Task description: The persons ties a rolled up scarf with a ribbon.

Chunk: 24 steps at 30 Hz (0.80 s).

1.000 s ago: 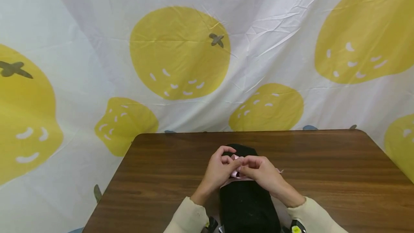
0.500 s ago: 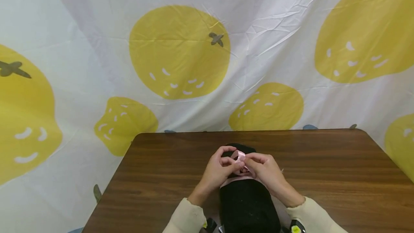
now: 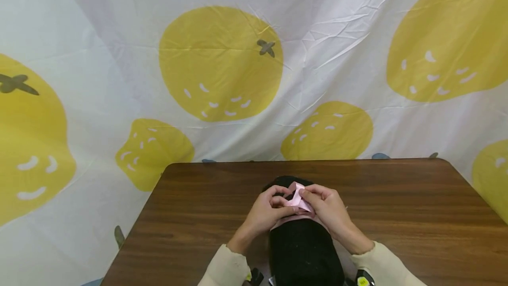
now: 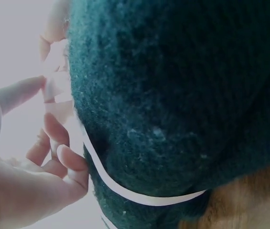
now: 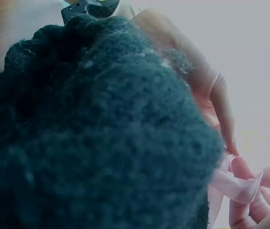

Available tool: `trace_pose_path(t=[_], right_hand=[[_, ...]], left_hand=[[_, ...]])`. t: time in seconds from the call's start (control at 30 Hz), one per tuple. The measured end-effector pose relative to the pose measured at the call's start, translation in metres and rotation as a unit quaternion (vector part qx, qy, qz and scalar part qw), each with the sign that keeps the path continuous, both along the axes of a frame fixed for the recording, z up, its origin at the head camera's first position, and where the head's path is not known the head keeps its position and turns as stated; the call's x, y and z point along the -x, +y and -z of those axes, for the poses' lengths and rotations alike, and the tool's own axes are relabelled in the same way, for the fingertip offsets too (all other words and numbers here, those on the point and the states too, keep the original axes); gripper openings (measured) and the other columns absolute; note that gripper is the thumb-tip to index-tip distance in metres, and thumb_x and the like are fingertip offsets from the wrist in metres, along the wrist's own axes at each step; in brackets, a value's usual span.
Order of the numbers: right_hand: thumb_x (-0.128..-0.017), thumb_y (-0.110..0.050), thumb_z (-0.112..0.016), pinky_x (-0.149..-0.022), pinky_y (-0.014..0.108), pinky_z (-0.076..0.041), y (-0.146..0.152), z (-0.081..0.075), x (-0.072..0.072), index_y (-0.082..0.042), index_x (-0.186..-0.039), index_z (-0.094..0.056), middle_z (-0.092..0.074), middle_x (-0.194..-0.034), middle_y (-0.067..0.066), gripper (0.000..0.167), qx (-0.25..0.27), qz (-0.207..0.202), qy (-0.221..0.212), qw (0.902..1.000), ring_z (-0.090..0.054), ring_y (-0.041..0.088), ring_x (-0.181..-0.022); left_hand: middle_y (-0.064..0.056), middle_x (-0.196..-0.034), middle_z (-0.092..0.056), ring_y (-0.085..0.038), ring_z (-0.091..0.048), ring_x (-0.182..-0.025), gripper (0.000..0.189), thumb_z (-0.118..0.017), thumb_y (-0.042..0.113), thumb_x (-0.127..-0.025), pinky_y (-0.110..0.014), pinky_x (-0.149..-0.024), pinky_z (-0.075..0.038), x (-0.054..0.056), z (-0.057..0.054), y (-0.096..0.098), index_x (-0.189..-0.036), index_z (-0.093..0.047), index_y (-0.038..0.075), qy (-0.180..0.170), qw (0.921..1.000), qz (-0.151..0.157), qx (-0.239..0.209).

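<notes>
A dark, fuzzy knitted bundle (image 3: 305,250) lies on the table, black in the head view and dark teal in the wrist views. A pink ribbon (image 4: 149,199) runs round it, with a raised loop (image 3: 296,192) standing above its top. My left hand (image 3: 263,208) holds the ribbon from the left, thumb at the loop's base and fingers curved behind it. From the right, my right hand (image 3: 329,208) pinches the loop between thumb and index finger. In the right wrist view the bundle hides part of the left hand (image 5: 211,90), while the ribbon (image 5: 237,188) passes between both hands' fingers.
The brown wood-grain table (image 3: 416,224) extends to both sides and behind the bundle. A white cloth (image 3: 238,144) with yellow fruit prints hangs at its far edge. Small dark devices sit at both wrists, the right one (image 3: 364,279) with a yellow patch.
Earlier both hands' fingertips were close together over the ribbon. The right hand has since drawn slightly right and up, and a larger pink loop now shows between the hands. The bundle stays put.
</notes>
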State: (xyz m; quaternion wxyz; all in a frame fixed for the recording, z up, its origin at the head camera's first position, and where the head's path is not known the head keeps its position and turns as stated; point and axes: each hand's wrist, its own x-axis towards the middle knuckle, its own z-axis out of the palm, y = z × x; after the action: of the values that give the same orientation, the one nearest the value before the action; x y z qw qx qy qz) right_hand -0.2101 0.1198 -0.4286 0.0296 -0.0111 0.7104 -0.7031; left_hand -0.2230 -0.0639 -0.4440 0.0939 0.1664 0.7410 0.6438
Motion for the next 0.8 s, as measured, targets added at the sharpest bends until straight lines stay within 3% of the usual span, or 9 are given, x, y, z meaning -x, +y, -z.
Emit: trace_pose_path(t=[0.13,0.37,0.53,0.6,0.7,0.8], right_hand=[[-0.097,-0.014,-0.063,-0.058,0.021,-0.051,0.0000,-0.0004,0.0002,0.010,-0.111,-0.063,-0.072,-0.085,0.004,0.028,0.005,-0.002,0.001,1.0000,-0.063,0.010,-0.069],[-0.096,-0.008,-0.062,-0.053,0.023,-0.045,0.0007,0.0006,-0.0006,0.005,-0.116,-0.055,-0.060,-0.068,0.001,0.025,-0.005,-0.004,0.030,0.9995,-0.050,0.011,-0.058],[-0.097,-0.005,-0.060,-0.059,0.026,-0.051,0.0043,0.0038,-0.0005,-0.004,-0.123,-0.048,-0.066,-0.084,0.011,0.029,-0.031,-0.047,0.073,0.9957,-0.056,0.015,-0.066],[-0.096,-0.003,-0.060,-0.058,0.026,-0.050,0.0058,0.0052,-0.0003,-0.006,-0.125,-0.050,-0.066,-0.092,0.015,0.031,-0.063,-0.075,0.111,0.9890,-0.056,0.014,-0.067],[-0.091,0.001,-0.063,-0.056,0.024,-0.044,0.0066,0.0063,-0.0006,-0.009,-0.126,-0.054,-0.062,-0.100,0.015,0.038,-0.118,-0.110,0.177,0.9709,-0.052,0.012,-0.068],[-0.086,0.005,-0.066,-0.054,0.023,-0.040,0.0058,0.0081,-0.0010,-0.012,-0.125,-0.058,-0.059,-0.103,0.010,0.043,-0.159,-0.117,0.228,0.9534,-0.048,0.010,-0.067]], left_hand=[[-0.009,-0.081,-0.073,-0.006,-0.061,-0.073,0.026,-0.079,0.016,-0.085,-0.019,-0.064,-0.046,-0.0011,-0.0020,0.0005,-0.104,-0.068,0.003,0.006,0.9994,-0.014,0.031],[-0.012,-0.082,-0.074,-0.009,-0.058,-0.066,0.017,-0.075,0.015,-0.088,-0.019,-0.056,-0.044,-0.0027,-0.0045,0.0014,-0.097,-0.072,0.001,0.008,0.9979,-0.015,0.062],[-0.013,-0.080,-0.073,-0.010,-0.056,-0.064,0.012,-0.074,0.013,-0.088,-0.020,-0.054,-0.042,-0.0030,-0.0048,0.0005,-0.093,-0.072,0.002,0.008,0.9978,-0.012,0.065],[-0.014,-0.081,-0.073,-0.010,-0.056,-0.064,0.012,-0.073,0.013,-0.089,-0.019,-0.054,-0.041,-0.0025,-0.0051,0.0002,-0.093,-0.072,0.001,0.013,0.9980,-0.007,0.062],[-0.015,-0.082,-0.073,-0.008,-0.056,-0.066,0.012,-0.073,0.012,-0.089,-0.019,-0.056,-0.041,-0.0017,-0.0064,-0.0003,-0.092,-0.072,0.001,0.020,0.9980,-0.002,0.060],[-0.016,-0.083,-0.073,-0.006,-0.057,-0.068,0.013,-0.073,0.012,-0.089,-0.017,-0.059,-0.043,-0.0007,-0.0074,-0.0009,-0.092,-0.072,0.000,0.028,0.9979,0.004,0.058]])
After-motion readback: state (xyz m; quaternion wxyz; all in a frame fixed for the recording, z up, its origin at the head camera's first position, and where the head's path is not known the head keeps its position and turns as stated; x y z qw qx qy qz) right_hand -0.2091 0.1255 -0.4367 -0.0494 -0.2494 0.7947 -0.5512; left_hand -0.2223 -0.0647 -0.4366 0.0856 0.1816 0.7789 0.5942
